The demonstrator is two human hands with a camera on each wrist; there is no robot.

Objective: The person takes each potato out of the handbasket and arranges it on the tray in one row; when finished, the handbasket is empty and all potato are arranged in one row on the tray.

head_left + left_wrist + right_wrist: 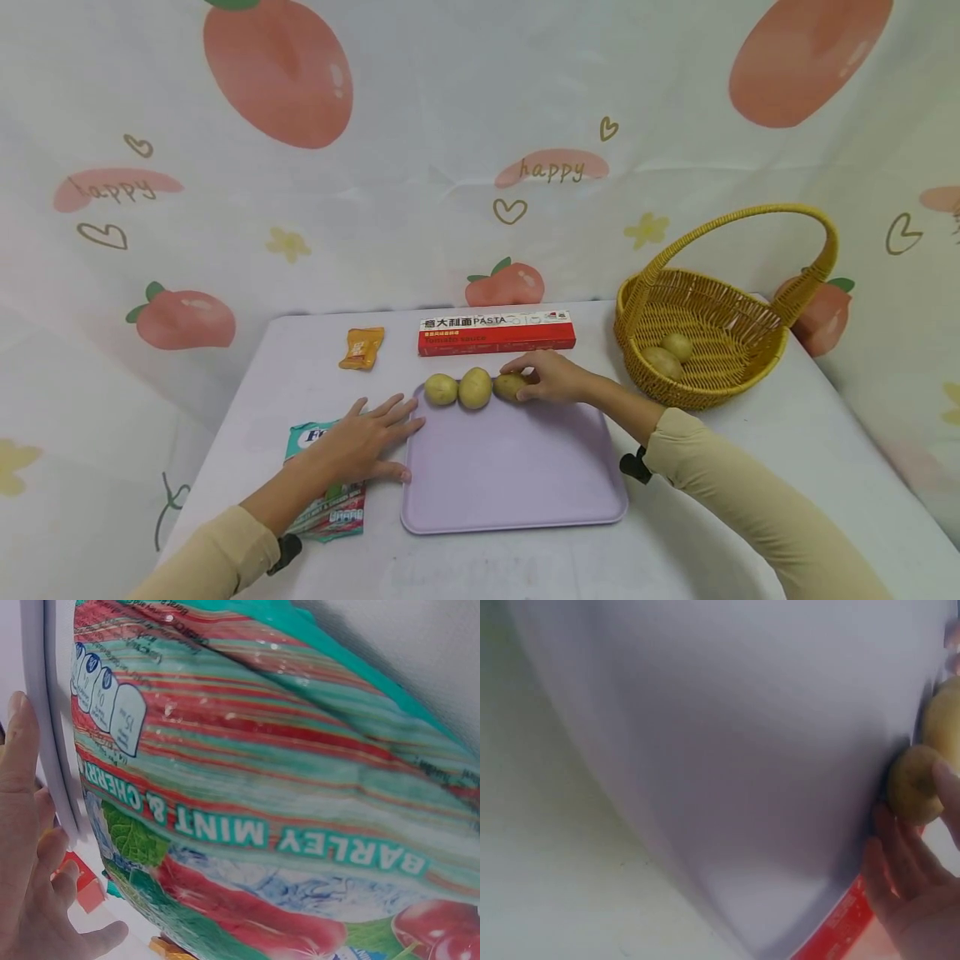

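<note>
My right hand [555, 377] grips a potato [508, 387] at the far edge of the lilac tray [517, 467], thumb and fingers about it. In the right wrist view that potato [912, 791] sits beside another one. Two more potatoes, a rounded one [440, 389] and a larger one [476, 388], lie in a row to its left on the tray. With fingers spread, my left hand [367, 443] rests at the tray's left edge. Beneath the left wrist lies a teal and red packet [262, 772] marked barley mint and cherry, partly covered by the hand and forearm.
A yellow wicker basket [708, 390] with a tall handle stands at the back right, two potatoes [663, 363] inside. Behind the tray lies a red and white pasta box [497, 333]. An orange packet [362, 348] lies at the back left. A printed cloth hangs behind the table.
</note>
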